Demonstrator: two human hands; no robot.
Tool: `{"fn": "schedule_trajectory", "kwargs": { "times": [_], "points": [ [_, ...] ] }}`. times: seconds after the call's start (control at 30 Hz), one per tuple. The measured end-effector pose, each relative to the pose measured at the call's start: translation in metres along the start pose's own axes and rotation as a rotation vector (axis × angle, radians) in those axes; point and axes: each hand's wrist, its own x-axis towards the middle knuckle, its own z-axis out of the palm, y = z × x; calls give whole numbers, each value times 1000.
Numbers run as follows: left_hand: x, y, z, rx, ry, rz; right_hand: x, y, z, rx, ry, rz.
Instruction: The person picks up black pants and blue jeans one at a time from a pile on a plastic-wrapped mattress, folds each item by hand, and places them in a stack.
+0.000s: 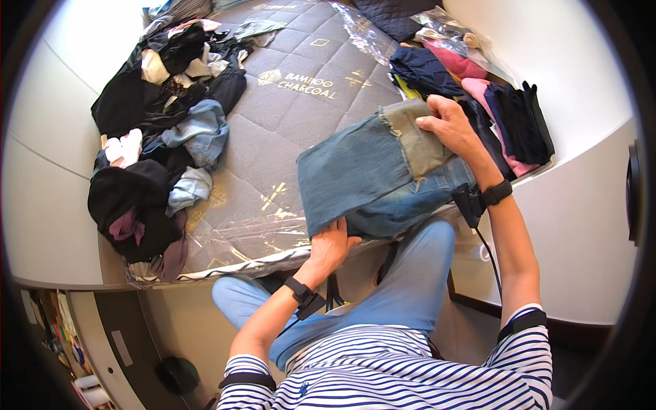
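Observation:
A pair of blue denim jeans (353, 164), partly folded, lies over the front right part of the mattress (266, 138). The turned-back hem with a frayed edge (410, 136) shows a paler, greyish inner side. At that hem's far end, my right hand (448, 123) pinches the cloth between thumb and fingers. My left hand (330, 246) is at the near left corner of the jeans, its fingers partly hidden by the denim. A back pocket (430, 184) shows beneath the folded leg, close to my right wrist.
A loose heap of mostly dark clothes (159, 113) covers the mattress's left side, with light blue denim pieces (197, 133) along its edge. Folded dark and pink garments (517, 123) are stacked at the right by a white wall panel (574, 220). Clear plastic wrap (251, 230) lies along the front edge.

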Motion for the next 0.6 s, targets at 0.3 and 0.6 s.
{"fn": "schedule_trajectory", "kwargs": {
  "times": [0.3, 0.6],
  "points": [
    [-6, 17, -22, -170, -246, 320, -88, 152, -29, 39, 163, 335],
    [-1, -17, -45, -366, 68, 6, -138, 214, 16, -314, 227, 592]
  ]
}}
